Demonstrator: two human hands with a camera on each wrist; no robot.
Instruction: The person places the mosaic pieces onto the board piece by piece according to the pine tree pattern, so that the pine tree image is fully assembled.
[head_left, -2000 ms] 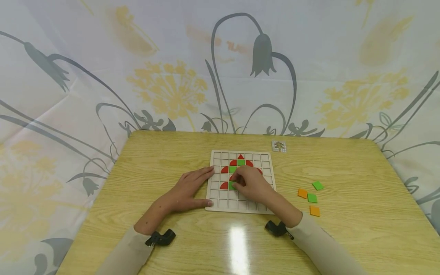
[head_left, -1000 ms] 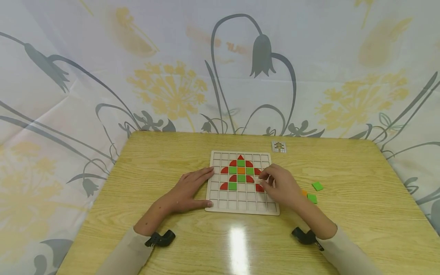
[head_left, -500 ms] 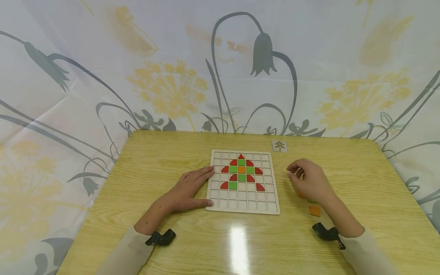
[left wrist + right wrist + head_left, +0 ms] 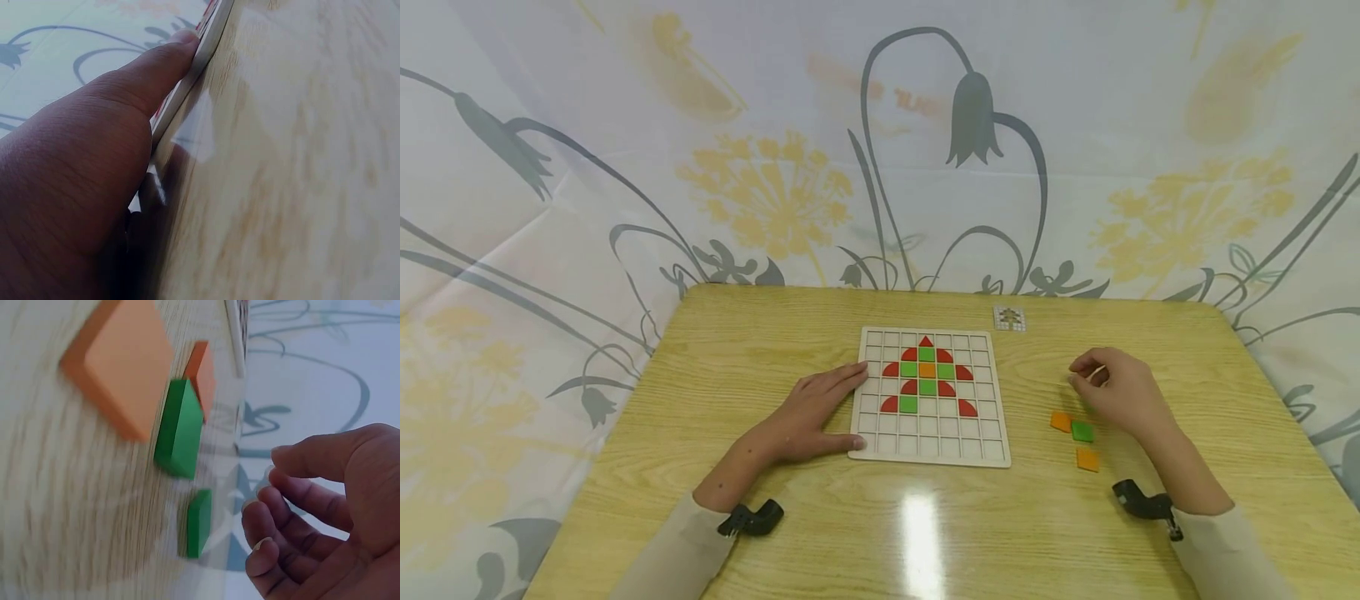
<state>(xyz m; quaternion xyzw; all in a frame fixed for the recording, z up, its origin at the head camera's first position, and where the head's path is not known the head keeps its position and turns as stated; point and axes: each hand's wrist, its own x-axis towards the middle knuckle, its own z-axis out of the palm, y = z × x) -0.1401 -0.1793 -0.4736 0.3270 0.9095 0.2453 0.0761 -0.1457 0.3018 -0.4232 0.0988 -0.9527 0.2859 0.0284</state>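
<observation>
My left hand [image 4: 808, 417] lies with fingers and thumb spread at the left edge of a pale gridded board [image 4: 929, 448]. Its thumb rests on the board's edge in the left wrist view. On the board, red, green and orange pieces form a tree-like pattern. To the right, my right hand [image 4: 1120, 390] hovers with loosely bent fingers, thumb close to the index fingertip, nothing between them. Under it, a green square tile [image 4: 199, 524] shows in the right wrist view but is hidden in the head view. Nearby lie another green tile [image 4: 1082, 431] and two orange tiles [image 4: 1087, 459].
A small pattern card [image 4: 1009, 318] with a tree-like figure lies behind the board's right corner. The wooden table [image 4: 760, 329] ends at a wall covering [image 4: 775, 125] printed with flowers.
An orange tile now shows in the pattern's middle, with a green one to its right. My right hand has moved right, from the board to above the loose tiles. The left hand stays put.
</observation>
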